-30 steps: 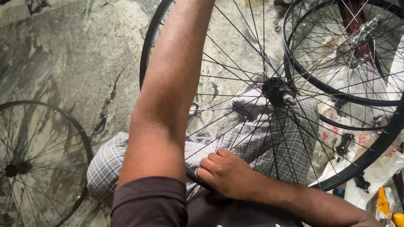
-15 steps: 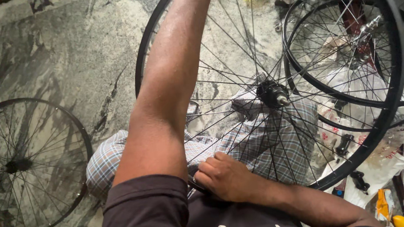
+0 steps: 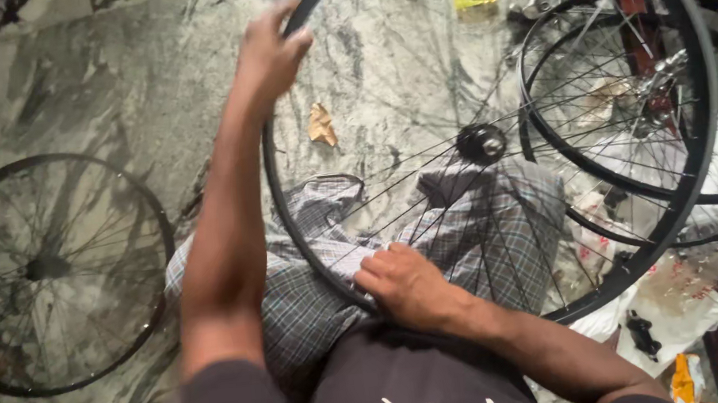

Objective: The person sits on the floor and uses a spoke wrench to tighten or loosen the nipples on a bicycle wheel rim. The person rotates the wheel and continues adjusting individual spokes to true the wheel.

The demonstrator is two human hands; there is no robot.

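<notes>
The bicycle wheel (image 3: 495, 138) is cut off at the top, its rim resting on the lap. The left hand (image 3: 268, 55), blurred, grips its far rim; the right hand (image 3: 403, 286) closes on the near rim.

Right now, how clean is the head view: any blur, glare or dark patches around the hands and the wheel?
Head view: the left hand on the rim is motion-blurred; the right hand near the lap looks sharper; thin spokes stay readable; soft daylight, mild sheen on the stone floor; the spare wheel on the left sits dimmer.
</notes>
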